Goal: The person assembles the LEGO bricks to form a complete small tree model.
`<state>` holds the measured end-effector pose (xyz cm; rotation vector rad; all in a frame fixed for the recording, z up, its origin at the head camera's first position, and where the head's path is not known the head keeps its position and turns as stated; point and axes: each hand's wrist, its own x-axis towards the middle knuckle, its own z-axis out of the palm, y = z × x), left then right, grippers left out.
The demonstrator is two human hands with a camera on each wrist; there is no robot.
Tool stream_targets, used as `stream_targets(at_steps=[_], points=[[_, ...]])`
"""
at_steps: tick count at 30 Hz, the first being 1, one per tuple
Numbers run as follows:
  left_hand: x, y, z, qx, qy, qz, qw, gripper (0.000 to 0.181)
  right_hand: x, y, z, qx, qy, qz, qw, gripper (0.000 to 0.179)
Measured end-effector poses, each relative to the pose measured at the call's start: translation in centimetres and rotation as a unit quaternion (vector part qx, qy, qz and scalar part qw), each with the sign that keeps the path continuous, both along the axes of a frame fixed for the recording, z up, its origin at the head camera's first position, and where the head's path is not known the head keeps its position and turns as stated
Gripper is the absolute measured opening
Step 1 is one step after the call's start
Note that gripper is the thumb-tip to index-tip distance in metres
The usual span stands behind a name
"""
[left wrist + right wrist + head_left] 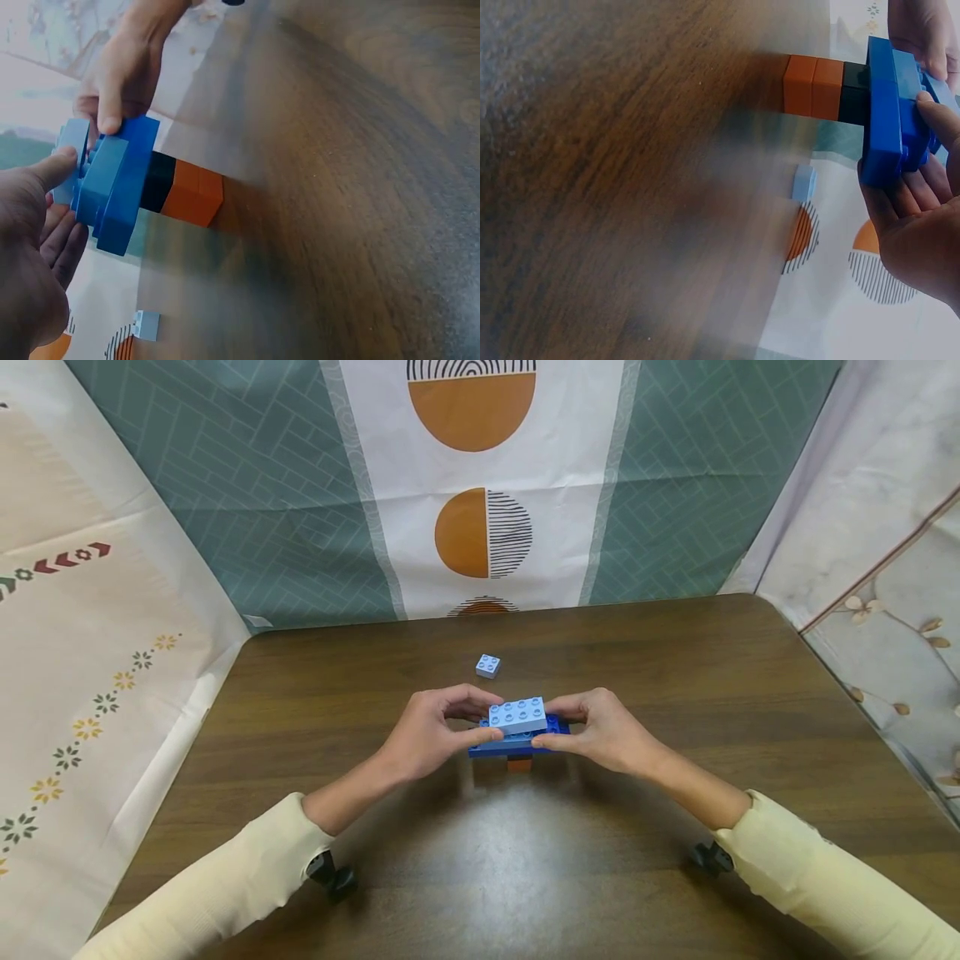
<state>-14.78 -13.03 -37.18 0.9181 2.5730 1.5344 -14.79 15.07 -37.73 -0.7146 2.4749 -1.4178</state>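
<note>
A stack of toy building bricks stands on the table: orange bricks [199, 193] at the bottom, a black-looking brick [159, 181] above them, then wide dark blue bricks [883, 120] with a medium blue brick [103, 180] among the upper layers. On top, a light blue eight-stud brick [517, 716] sits slightly tilted. My left hand [431, 731] pinches its left end, thumb in front and fingers behind. The right hand [611, 731] grips the right end of the dark blue layer, its thumb on the near side and fingers at the far side.
A small light blue four-stud brick [487, 666] lies behind the stack. The brown wooden table [480, 877] reaches back to a patterned cloth [285, 485], with more cloths hanging at left and right.
</note>
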Motion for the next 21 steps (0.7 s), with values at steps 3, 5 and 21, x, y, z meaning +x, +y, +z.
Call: stream_targets(at_steps=[3, 5, 21], points=[[0.29, 0.06, -0.06, -0.007, 0.007, -0.003, 0.9999, 0.034, 0.01, -0.01, -0.01, 0.002, -0.001, -0.003, 1.0, 0.048], [0.38, 0.1, -0.12, -0.008, 0.012, -0.006, 0.9999, 0.033, 0.01, 0.0, -0.02, 0.003, -0.002, -0.004, 1.0, 0.048], [0.69, 0.39, -0.12, -0.024, 0.03, -0.004, 0.9993, 0.031, 0.15, -0.07, -0.13, -0.003, -0.001, -0.001, 1.0, 0.048]])
